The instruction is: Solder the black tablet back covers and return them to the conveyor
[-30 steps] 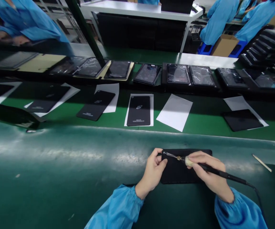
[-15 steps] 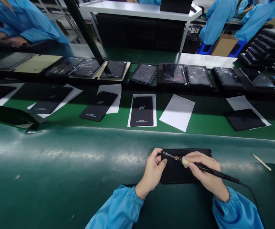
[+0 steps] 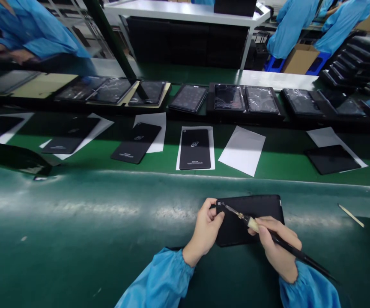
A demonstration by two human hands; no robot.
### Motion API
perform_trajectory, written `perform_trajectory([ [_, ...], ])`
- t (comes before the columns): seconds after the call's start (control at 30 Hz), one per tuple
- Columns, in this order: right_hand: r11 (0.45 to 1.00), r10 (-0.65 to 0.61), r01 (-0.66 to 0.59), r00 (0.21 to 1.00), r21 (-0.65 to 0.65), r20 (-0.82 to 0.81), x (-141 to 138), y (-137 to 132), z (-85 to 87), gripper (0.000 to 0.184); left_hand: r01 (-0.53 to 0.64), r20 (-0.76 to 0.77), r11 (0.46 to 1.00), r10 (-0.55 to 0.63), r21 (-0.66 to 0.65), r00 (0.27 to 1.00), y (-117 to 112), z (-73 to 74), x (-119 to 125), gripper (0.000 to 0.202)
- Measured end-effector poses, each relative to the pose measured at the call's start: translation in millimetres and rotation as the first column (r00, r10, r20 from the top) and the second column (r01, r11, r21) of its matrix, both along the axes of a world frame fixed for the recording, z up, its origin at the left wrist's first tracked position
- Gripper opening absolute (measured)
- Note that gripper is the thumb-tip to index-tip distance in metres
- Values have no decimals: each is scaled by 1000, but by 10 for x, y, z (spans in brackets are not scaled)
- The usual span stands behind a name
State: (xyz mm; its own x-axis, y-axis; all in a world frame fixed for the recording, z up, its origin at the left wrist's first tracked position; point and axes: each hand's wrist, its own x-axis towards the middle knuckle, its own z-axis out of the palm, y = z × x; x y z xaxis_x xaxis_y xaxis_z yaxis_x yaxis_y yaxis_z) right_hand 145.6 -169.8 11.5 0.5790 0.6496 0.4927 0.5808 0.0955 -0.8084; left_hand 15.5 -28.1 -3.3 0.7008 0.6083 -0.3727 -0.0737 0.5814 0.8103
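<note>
A black tablet back cover [image 3: 236,231] lies on the green mat in front of me. My left hand [image 3: 207,226] pinches its upper left corner between thumb and fingers. In my right hand [image 3: 278,244] is a soldering iron [image 3: 252,223], held like a pen by its pale grip. The iron's metal tip points at the cover's upper left corner, close to a small light-coloured part [image 3: 220,204]. Whether the tip touches the surface I cannot tell. The cover's right end looks slightly raised off the mat.
A thin pale stick [image 3: 351,215] lies to the right on the mat [image 3: 91,239]. Beyond, a green belt [image 3: 168,161] carries black covers [image 3: 195,149] on white sheets [image 3: 243,150]. Behind it stands a row of tablets in trays [image 3: 189,98]. A co-worker in blue [image 3: 40,32] is at far left.
The iron's tip has drawn back slightly from the corner, and my right hand has moved down. The cover's right side has tilted up a little. The belt's covers have shifted slightly right.
</note>
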Motion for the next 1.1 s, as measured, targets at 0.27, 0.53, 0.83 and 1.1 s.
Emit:
perform_trajectory([
  [0.27, 1000, 20, -20, 1000, -3, 24, -10, 23, -16, 22, -7, 2, 1000, 7, 0, 1000, -14, 11, 6, 32],
  [0.53, 1000, -4, 4, 1000, -9, 29, -95, 17, -72, 20, -14, -9, 1000, 14, -12, 1000, -3, 24, 3, 32],
  [0.83, 927, -292, 325, 939, 187, -182, 258, 25, -17, 9, -39, -2, 998, 39, -43, 999, 1, 49, 38, 36],
  [1.1, 726, -401, 559, 817, 401, -415, 993, 33, 182, 19, -80, -12, 997, 80, 16, 997, 270, 126, 476, 39],
])
